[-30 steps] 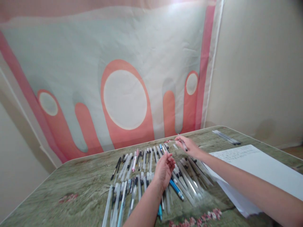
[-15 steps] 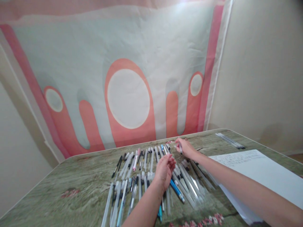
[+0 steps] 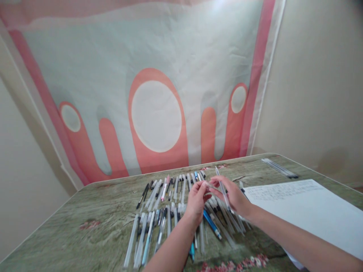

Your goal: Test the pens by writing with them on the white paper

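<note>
Over the rows of pens, my left hand (image 3: 196, 199) is closed in a pinch. A small clear piece seems to be at its fingertips, too blurred to name. Facing it, my right hand (image 3: 234, 195) has its fingers around a clear pen (image 3: 222, 186), which stands at a slant with its tip pointing up and away. The fingertips of both hands are close together. Beneath them lie many clear-barrelled pens, partly hidden by my hands and forearms. A blue pen (image 3: 212, 224) lies just below my left wrist.
Two rows of pens cover the table's middle, with a light-blue pen (image 3: 148, 238) and a pink pen (image 3: 164, 190) among them. A written sheet of paper (image 3: 309, 211) lies at the right. Beyond it is a bundle of thin refills (image 3: 279, 168). A printed cloth (image 3: 195, 75) hangs behind.
My right hand has come back from the far edge toward my left hand, and the pen in it now points up. The left fingers have closed into a pinch.
</note>
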Demonstrator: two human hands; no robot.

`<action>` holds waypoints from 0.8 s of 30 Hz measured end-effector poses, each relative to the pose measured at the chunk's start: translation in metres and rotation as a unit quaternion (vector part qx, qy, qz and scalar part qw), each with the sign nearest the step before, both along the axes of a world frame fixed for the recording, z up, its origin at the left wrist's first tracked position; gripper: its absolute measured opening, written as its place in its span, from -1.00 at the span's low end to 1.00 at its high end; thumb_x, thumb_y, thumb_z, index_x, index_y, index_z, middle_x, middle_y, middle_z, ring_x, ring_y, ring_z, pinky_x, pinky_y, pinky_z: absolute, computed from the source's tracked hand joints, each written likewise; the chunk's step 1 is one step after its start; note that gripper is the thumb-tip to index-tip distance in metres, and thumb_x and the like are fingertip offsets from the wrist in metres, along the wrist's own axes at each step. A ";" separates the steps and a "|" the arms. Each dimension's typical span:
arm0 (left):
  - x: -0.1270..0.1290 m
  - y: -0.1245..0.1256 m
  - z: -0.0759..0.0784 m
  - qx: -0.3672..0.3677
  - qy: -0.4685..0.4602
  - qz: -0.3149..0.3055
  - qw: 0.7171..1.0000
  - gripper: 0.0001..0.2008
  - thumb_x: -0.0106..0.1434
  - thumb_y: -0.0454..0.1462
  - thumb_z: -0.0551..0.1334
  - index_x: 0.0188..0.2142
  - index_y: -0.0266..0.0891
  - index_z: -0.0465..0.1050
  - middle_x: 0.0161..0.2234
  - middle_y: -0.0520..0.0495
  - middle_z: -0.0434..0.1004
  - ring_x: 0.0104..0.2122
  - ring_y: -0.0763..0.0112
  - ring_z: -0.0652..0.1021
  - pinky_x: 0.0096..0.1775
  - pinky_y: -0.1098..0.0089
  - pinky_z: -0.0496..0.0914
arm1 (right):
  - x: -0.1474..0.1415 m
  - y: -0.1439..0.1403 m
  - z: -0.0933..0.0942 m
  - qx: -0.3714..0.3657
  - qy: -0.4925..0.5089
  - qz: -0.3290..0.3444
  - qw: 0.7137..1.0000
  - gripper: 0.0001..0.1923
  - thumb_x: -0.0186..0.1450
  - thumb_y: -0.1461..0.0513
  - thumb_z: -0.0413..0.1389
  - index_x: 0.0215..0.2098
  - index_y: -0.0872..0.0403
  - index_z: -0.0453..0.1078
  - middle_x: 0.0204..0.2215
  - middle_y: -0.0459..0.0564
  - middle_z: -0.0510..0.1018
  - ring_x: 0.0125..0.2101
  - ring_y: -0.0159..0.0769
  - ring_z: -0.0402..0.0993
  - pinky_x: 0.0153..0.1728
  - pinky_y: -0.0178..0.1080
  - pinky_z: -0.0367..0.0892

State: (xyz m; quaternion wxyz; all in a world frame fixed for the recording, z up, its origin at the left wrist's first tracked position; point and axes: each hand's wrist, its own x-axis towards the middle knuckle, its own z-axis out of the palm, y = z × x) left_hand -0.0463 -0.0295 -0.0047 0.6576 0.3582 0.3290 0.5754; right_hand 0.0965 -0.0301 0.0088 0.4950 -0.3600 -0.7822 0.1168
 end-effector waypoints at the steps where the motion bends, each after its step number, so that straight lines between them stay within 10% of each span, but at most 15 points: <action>1: -0.001 0.001 -0.001 -0.008 -0.017 0.007 1.000 -0.74 0.01 -0.14 0.29 -0.37 -0.27 0.37 -0.41 -0.02 0.46 -0.42 0.51 0.45 -0.34 0.49 0.28 | 0.002 -0.001 -0.002 -0.002 0.008 0.006 1.000 -0.72 0.24 0.20 -0.03 -0.07 0.05 0.23 -0.29 0.03 0.44 -0.28 -0.27 0.39 -0.23 -0.20 0.32; 24: 0.005 -0.006 0.006 -0.019 -0.048 0.002 0.999 -0.57 -0.02 -0.20 0.32 -0.15 -0.18 0.28 -0.39 0.00 0.47 -0.49 0.57 0.44 -0.41 0.54 0.24 | -0.004 -0.012 -0.021 0.019 0.010 -0.018 1.000 -0.94 0.23 0.26 -0.04 -0.31 0.03 0.23 -0.46 -0.08 0.40 -0.46 -0.35 0.35 -0.39 -0.29 0.29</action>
